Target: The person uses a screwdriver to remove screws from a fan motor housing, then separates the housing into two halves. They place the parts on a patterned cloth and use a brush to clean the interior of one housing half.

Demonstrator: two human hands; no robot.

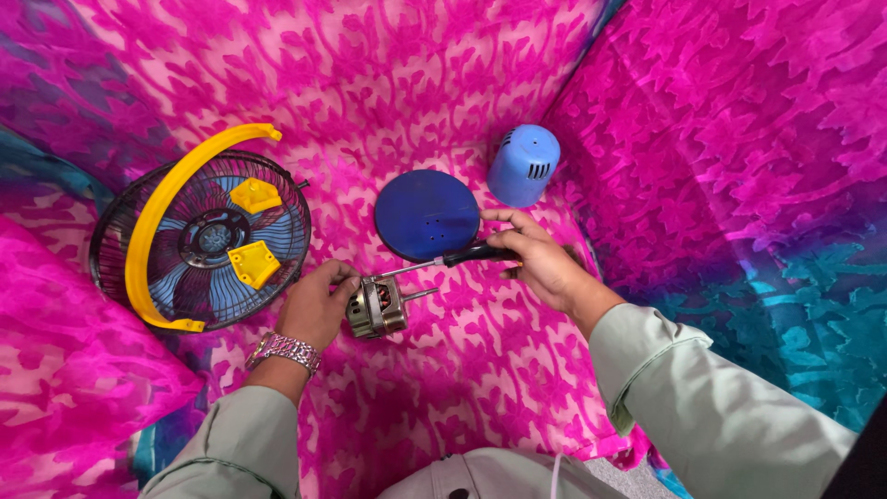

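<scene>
A pink patterned cloth [443, 102] with teal borders carries everything. Toward its left edge lies a fan cage [199, 240] with a yellow bracket [162, 208]. Near the middle lie a dark blue disc [425, 214], a light blue cap [524, 164] and a small motor [377, 307].

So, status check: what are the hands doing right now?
Left hand steadies motor. Right hand grips screwdriver, tip at motor. Blue disc close behind, not blocking.
</scene>
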